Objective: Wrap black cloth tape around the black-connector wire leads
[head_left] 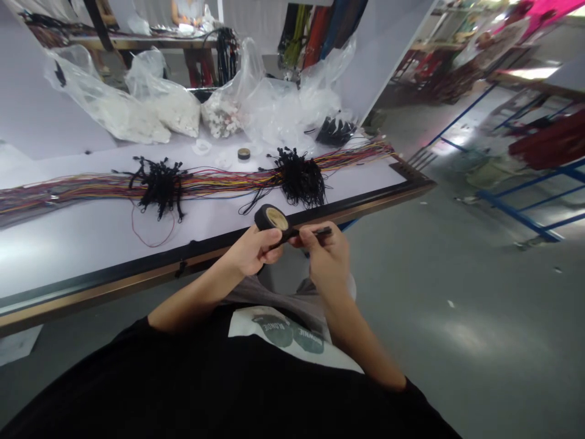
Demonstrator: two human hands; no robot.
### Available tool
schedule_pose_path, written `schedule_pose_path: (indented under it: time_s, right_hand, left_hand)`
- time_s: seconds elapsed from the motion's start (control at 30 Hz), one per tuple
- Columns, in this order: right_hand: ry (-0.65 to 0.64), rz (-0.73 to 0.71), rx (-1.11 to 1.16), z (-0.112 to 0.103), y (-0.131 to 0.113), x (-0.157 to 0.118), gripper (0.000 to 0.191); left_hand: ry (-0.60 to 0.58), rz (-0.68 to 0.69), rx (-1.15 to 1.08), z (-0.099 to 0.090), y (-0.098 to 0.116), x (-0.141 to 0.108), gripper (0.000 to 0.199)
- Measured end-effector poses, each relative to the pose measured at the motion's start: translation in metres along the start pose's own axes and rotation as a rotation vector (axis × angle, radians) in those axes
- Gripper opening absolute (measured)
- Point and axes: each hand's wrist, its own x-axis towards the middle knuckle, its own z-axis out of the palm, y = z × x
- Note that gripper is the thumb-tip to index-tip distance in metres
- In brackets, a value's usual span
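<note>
My left hand (256, 250) is closed around a roll of black tape (264, 214), its tan core facing up. Between both hands runs a short dark strip from the roll. My right hand (329, 255) pinches a small black connector (323, 231) with its thumb and fingers, to the right of the roll. Both hands are in front of the table's edge, above my lap. Just beyond them on the table lies a heap of black cable ends (301, 180), joined to a long bundle of coloured wires (219, 182).
A second heap of black cable ends (161, 186) lies at left on the white table (95, 235). Another tape roll (244, 153) sits behind the wires. Clear plastic bags (228, 110) of small parts line the back. A blue metal rack (521, 213) stands at right.
</note>
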Motion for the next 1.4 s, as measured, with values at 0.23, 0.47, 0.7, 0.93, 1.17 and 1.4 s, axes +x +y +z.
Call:
schedule_pose_path:
  time_s: [0.23, 0.47, 0.7, 0.93, 1.17, 1.4]
  right_hand:
    - [-0.097, -0.126, -0.164, -0.012, -0.004, 0.008, 0.011]
    - [-0.037, -0.273, -0.237, -0.012, -0.014, -0.003, 0.013]
    - [-0.130, -0.139, -0.150, -0.001, -0.008, -0.005, 0.007]
    - [0.016, -0.282, -0.250, -0.005, -0.009, 0.004, 0.009]
    - [-0.039, -0.016, 0.024, -0.001, -0.005, 0.001, 0.015]
    - [-0.080, 0.196, 0.229, -0.005, 0.002, 0.009, 0.024]
  left_hand:
    - [-0.222, 0.280, 0.690, -0.015, 0.012, -0.007, 0.046]
    - [0.136, 0.569, 0.857, -0.004, -0.009, 0.005, 0.004]
    - [0.198, 0.736, 0.904, -0.004, -0.013, 0.006, 0.012]
    - [0.337, 0.415, 0.340, 0.010, -0.013, -0.001, 0.037]
    - [-0.025, -0.031, -0.086, 0.005, -0.003, 0.005, 0.043]
    - [-0.252, 0.268, 0.388, -0.009, 0.008, -0.002, 0.061]
